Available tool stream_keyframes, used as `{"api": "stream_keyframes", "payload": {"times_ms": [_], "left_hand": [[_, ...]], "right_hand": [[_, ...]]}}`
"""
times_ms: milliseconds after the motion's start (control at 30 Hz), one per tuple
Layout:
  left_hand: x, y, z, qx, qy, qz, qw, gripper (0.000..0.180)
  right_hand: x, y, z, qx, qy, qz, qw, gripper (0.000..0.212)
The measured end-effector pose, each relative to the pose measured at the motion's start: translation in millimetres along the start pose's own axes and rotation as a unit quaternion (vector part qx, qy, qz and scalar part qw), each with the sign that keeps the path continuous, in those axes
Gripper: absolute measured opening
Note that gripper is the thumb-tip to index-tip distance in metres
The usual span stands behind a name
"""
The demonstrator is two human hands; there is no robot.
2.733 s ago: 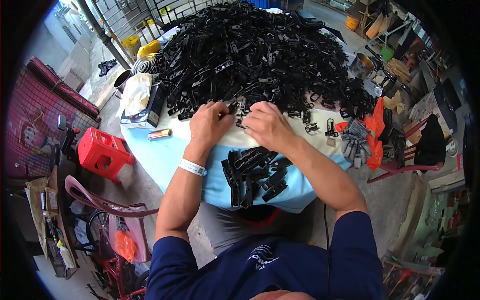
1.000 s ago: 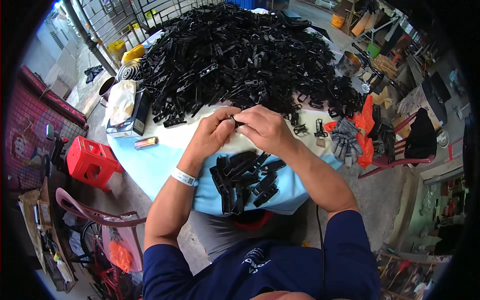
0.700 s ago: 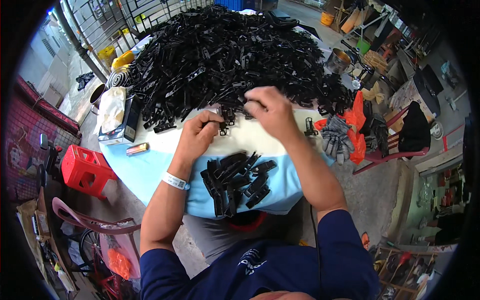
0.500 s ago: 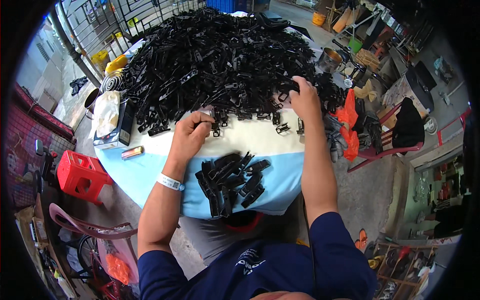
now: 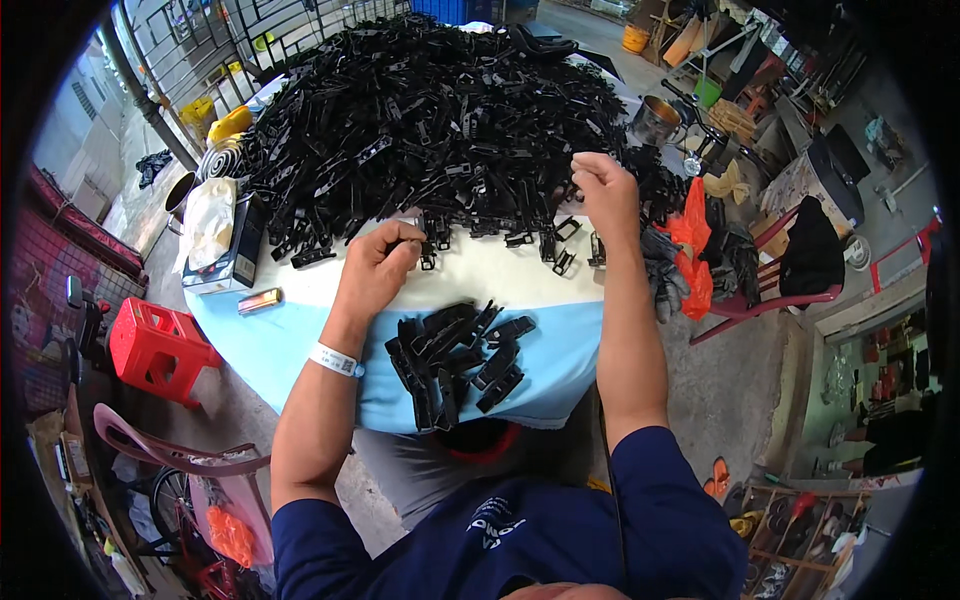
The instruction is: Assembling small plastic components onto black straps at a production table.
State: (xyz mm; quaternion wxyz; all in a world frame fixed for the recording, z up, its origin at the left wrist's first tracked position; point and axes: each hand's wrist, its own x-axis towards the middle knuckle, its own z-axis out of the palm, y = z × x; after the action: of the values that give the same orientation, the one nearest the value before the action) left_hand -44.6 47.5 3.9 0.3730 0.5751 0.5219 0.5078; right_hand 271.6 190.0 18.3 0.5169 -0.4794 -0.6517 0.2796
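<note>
A large heap of black plastic clip-like parts [image 5: 430, 120] covers the far part of the table. At its front edge, my left hand [image 5: 383, 262] is closed with curled fingers, right beside a few small black frame-shaped pieces [image 5: 430, 242]. Whether anything is inside that hand is hidden. My right hand [image 5: 608, 195] hovers at the heap's right front, thumb and fingers drawn together; I cannot make out anything between them. Below it, a loose black frame piece [image 5: 564, 262] lies on the cloth. Nearer me rests a small group of longer black parts [image 5: 455, 362].
The table wears a cream and light-blue cloth [image 5: 320, 345]. At left stand a box [image 5: 225, 268] with a crumpled wrapper on top, and a small battery-like packet [image 5: 260, 301]. A metal pot [image 5: 655, 120] and orange plastic bags [image 5: 692, 250] are at right. A red stool [image 5: 160, 350] stands left.
My right hand has drawn slightly left and its fingers have come away from a black part at the heap's edge. Small pieces below it lie differently. My left hand stays nearly still.
</note>
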Motion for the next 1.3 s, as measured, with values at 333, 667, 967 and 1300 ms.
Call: {"api": "stream_keyframes", "payload": {"times_ms": [333, 667, 967, 1300], "left_hand": [[1, 1, 4, -0.045, 0.021, 0.005, 0.999, 0.019], [-3, 0, 14, 0.179, -0.013, 0.121, 0.976, 0.031], [-4, 0, 15, 0.202, -0.018, 0.131, 0.97, 0.021], [-8, 13, 13, 0.166, -0.059, 0.099, 0.979, 0.02]], "right_hand": [[-19, -24, 26, 0.477, -0.222, 0.061, 0.849, 0.041], [-75, -70, 86, 0.295, -0.336, 0.006, 0.895, 0.033], [-76, -70, 95, 0.177, -0.289, -0.182, 0.923, 0.03], [-74, -70, 96, 0.084, -0.202, -0.198, 0.955, 0.016]]}}
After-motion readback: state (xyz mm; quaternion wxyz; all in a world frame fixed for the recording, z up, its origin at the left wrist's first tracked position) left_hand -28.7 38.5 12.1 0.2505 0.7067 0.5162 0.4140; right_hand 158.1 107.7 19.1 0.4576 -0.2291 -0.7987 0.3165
